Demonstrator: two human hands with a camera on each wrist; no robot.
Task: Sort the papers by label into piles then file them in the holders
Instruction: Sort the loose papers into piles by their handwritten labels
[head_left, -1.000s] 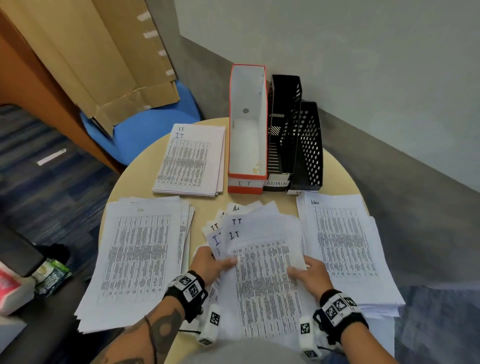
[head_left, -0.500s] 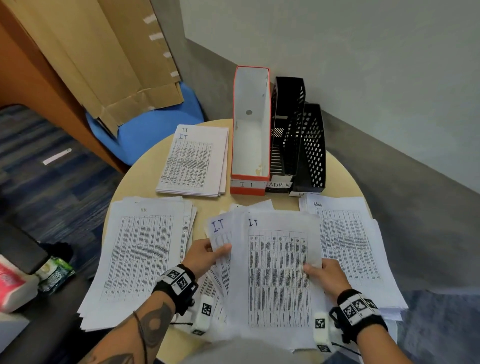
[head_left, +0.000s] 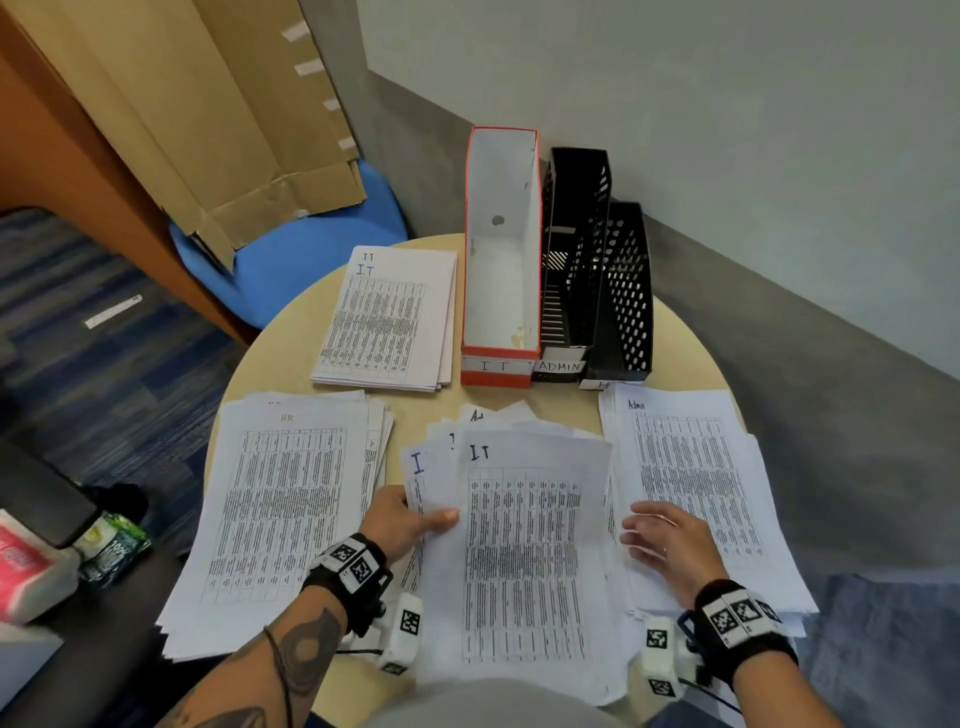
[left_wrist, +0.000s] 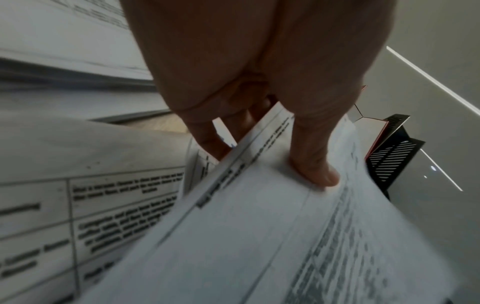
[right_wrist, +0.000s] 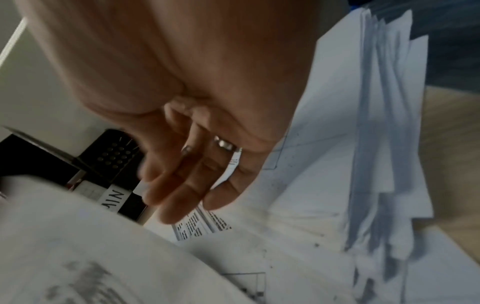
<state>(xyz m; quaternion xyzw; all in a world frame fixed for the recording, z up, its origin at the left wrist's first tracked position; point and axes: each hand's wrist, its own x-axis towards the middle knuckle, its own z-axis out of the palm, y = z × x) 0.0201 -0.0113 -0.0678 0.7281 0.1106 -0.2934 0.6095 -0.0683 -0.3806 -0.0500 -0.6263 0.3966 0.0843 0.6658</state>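
Note:
A fanned unsorted stack lies at the table's front middle, its top sheet (head_left: 530, 545) marked IT. My left hand (head_left: 410, 519) pinches that sheet's left edge, thumb (left_wrist: 315, 164) on top, fingers underneath. My right hand (head_left: 660, 540) hovers with straight fingers (right_wrist: 182, 195) just right of the sheet, holding nothing. Sorted piles lie around: HR pile (head_left: 280, 509) at left, IT pile (head_left: 387, 317) at the back, Admin pile (head_left: 691, 493) at right. Three holders stand at the back: red-and-white IT holder (head_left: 501, 260), black ADMIN holder (head_left: 574, 249), and a lower black holder (head_left: 623, 291).
The round wooden table (head_left: 685, 343) is mostly covered by paper. A blue chair (head_left: 311, 249) with cardboard (head_left: 218, 104) leaning on it stands behind left. A grey wall (head_left: 779, 156) runs close behind the holders. Packets (head_left: 111, 545) lie on a dark seat at left.
The top IT sheet was drawn off the fan toward the right. My right hand has let go of its right edge and moved away; my left hand now pinches its left edge.

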